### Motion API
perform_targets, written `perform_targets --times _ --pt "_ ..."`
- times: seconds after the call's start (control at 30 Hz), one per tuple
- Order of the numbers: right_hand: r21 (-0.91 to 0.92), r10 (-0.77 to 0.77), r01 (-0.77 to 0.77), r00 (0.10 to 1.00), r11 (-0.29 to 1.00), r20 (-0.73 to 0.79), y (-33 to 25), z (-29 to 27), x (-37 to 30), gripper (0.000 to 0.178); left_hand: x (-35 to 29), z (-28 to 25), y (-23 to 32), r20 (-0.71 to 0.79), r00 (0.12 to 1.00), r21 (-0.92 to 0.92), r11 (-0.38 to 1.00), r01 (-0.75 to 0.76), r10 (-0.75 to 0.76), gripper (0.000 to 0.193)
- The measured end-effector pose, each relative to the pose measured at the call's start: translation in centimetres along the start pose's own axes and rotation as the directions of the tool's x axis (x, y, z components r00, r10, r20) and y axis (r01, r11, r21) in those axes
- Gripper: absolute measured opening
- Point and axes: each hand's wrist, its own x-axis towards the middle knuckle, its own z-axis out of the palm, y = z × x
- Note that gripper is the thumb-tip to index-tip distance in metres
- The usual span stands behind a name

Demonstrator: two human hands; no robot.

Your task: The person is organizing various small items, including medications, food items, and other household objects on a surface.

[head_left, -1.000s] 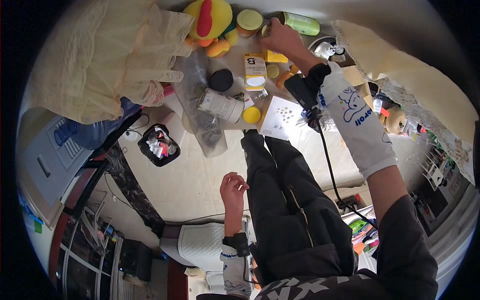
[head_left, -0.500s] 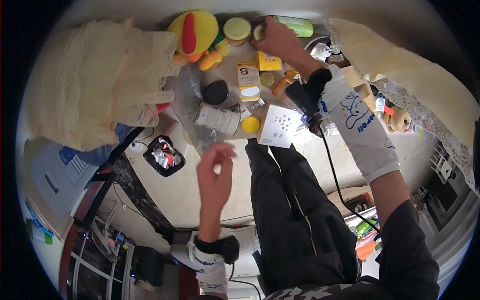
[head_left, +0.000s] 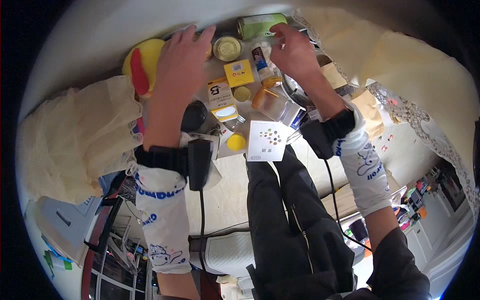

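Observation:
My left hand (head_left: 181, 62) reaches over the back left of the table, fingers spread. It partly covers a jar next to the plush toy (head_left: 150, 57), which is yellow with a red crest; whether it touches the jar is unclear. My right hand (head_left: 295, 54) hovers at the back with fingers bent and apart, nothing visible in it. Close to its fingertips lies a green can (head_left: 260, 26) on its side. Between my hands stands a round jar with a gold lid (head_left: 227, 48). A dark printed tube (head_left: 260, 61) lies left of my right hand.
Nearer are a yellow box (head_left: 239, 73), a yellow-and-white box (head_left: 221, 99), a clear jar with an orange lid (head_left: 274, 104), a round black object (head_left: 194, 116), a yellow lid (head_left: 236, 142) and a white box (head_left: 268, 142) at the front edge. Lace cloths (head_left: 75, 145) hang at both sides.
My left hand has moved up from below the table edge to the back left. My right hand has left the gold-lidded jar and shifted right. The view has shifted too.

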Motion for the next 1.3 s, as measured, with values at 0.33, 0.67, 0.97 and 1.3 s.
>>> perform_targets --times 0.33,0.67,0.97,1.3 --pt "0.135 0.041 -0.049 0.997 0.99 0.064 4.1 -0.7 -2.7 0.029 0.6 3.4 -3.0 -0.005 0.999 -0.177 0.983 -0.046 0.046 0.063" --pt "0.051 -0.159 0.157 0.987 0.986 0.025 2.9 1.1 -1.8 0.04 0.6 3.4 -1.7 0.05 0.999 -0.104 0.995 0.002 0.003 0.064" --pt "0.198 0.079 -0.073 0.997 0.977 -0.023 2.7 0.6 1.4 0.047 2.0 4.9 2.7 -0.12 0.987 -0.107 0.987 -0.123 0.11 0.06" --pt "-0.147 0.136 -0.104 0.965 0.984 0.226 0.2 -1.3 -3.2 0.066 3.1 3.8 2.4 0.21 0.963 0.114 0.974 -0.194 0.167 0.068"
